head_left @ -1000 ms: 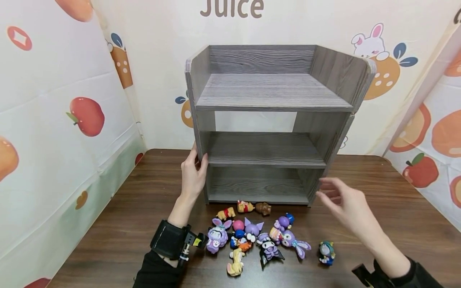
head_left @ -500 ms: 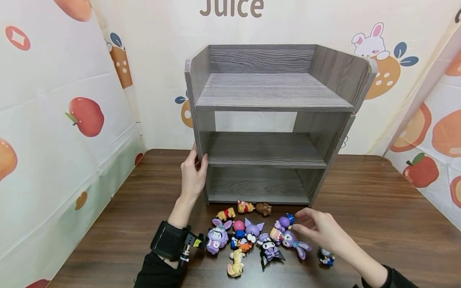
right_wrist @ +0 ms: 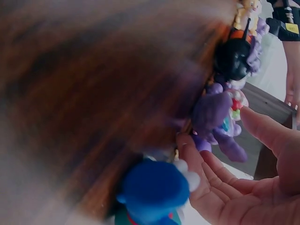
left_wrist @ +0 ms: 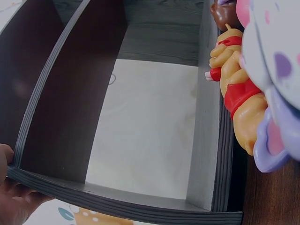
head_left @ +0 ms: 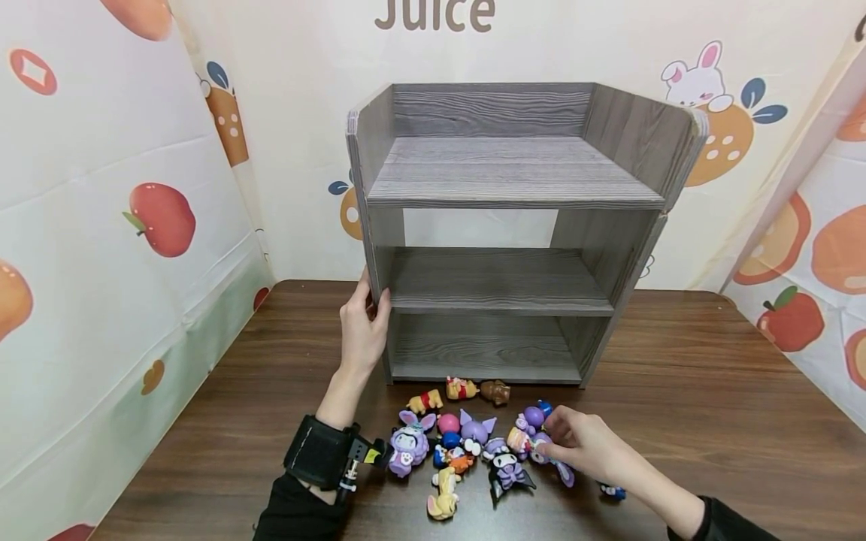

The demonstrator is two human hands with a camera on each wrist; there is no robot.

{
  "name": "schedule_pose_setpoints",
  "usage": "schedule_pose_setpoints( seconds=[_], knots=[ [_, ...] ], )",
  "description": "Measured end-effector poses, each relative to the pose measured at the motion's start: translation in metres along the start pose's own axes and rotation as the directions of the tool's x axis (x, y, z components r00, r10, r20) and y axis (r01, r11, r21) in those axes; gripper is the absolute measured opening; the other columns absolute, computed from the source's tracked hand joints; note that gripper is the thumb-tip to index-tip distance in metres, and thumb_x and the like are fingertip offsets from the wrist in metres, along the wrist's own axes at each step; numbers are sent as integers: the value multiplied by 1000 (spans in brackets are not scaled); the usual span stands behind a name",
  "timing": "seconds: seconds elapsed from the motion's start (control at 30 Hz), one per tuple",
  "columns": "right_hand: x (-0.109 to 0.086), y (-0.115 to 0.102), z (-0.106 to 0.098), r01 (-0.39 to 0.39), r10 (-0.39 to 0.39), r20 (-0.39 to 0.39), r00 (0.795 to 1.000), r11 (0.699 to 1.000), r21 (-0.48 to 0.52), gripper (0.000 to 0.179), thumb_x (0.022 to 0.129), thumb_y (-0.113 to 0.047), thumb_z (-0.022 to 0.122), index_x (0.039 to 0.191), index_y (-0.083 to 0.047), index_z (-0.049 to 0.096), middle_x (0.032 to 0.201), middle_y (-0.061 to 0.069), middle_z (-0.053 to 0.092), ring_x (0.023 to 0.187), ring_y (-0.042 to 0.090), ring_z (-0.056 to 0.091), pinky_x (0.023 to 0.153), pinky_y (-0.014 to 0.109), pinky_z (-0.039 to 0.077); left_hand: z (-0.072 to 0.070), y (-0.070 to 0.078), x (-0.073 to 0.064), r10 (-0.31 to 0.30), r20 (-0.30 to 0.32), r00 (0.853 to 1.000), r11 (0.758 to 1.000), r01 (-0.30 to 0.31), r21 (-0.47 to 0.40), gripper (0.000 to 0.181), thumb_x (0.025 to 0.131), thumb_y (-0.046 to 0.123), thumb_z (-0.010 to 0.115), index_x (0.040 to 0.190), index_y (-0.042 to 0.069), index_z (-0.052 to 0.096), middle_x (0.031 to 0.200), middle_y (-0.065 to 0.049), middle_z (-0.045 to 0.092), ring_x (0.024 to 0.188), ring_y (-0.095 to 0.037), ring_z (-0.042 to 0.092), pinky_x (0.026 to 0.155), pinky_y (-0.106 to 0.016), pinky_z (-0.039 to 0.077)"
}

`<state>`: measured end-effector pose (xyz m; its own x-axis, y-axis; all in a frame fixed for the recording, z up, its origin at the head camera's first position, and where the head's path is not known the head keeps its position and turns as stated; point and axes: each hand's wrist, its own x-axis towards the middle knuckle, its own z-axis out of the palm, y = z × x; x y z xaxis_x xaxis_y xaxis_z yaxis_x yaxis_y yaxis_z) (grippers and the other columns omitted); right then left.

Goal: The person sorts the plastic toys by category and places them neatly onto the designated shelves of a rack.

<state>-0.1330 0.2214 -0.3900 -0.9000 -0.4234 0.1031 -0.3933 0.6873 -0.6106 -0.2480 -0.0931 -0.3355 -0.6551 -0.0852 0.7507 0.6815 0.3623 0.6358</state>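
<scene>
My left hand (head_left: 361, 327) grips the left side panel of a grey wood-grain shelf unit (head_left: 480, 169); in the left wrist view its fingers wrap that panel's edge. My right hand (head_left: 588, 443) is at the right of a cluster of toy figurines. Its thumb and fingertips are spread on either side of a purple long-eared figurine (head_left: 564, 472), partly hiding it. In the right wrist view, that purple figurine (right_wrist: 213, 112) lies between thumb and fingers. Beside it are a striped-dress figurine (head_left: 519, 439) and a black-and-purple figurine (head_left: 509, 473).
Bear figurines in red shirts (head_left: 461, 388) and a brown figurine (head_left: 495, 392) lie along the shelf's front edge. A purple rabbit-eared figurine (head_left: 409, 445) and a yellow one (head_left: 443, 496) are leftward. A blue-capped figurine (right_wrist: 157, 192) sits under the right forearm on the brown table (head_left: 717, 391).
My right hand has moved left and down from beside the shelf's right side to the purple long-eared figurine. My left hand stays on the shelf panel.
</scene>
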Motion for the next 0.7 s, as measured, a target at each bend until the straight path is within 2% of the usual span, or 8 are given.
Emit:
schedule_pose_setpoints(
  seconds=[0.13,0.4,0.7],
  knots=[
    [0,-1,4,25,-25,-17,1000,1000,6,22,80,-16,73,90,-3,58,78,-1,66,67,2,59,59,24,49,0,0,-1,1,5,1000,1000,-1,-10,49,92,-5,49,141,-4,39,129,-27,53,105,-41,60,72,-50,53],
    [2,-3,6,15,-15,-6,1000,999,31,18,80,-13,72,87,-4,58,74,-3,64,62,-1,55,56,22,47,1,0,0,0,10,1000,1000,0,-14,50,92,-4,49,141,-4,39,130,-26,53,105,-39,61,71,-48,54],
    [0,-4,-3,10,-10,22,1000,1000,-29,17,78,-13,74,86,-5,61,72,-4,66,61,-2,56,55,22,47,0,0,1,4,2,1000,1000,-4,-13,50,92,-4,49,141,-3,39,131,-25,52,106,-38,60,72,-47,54]
  ],
)
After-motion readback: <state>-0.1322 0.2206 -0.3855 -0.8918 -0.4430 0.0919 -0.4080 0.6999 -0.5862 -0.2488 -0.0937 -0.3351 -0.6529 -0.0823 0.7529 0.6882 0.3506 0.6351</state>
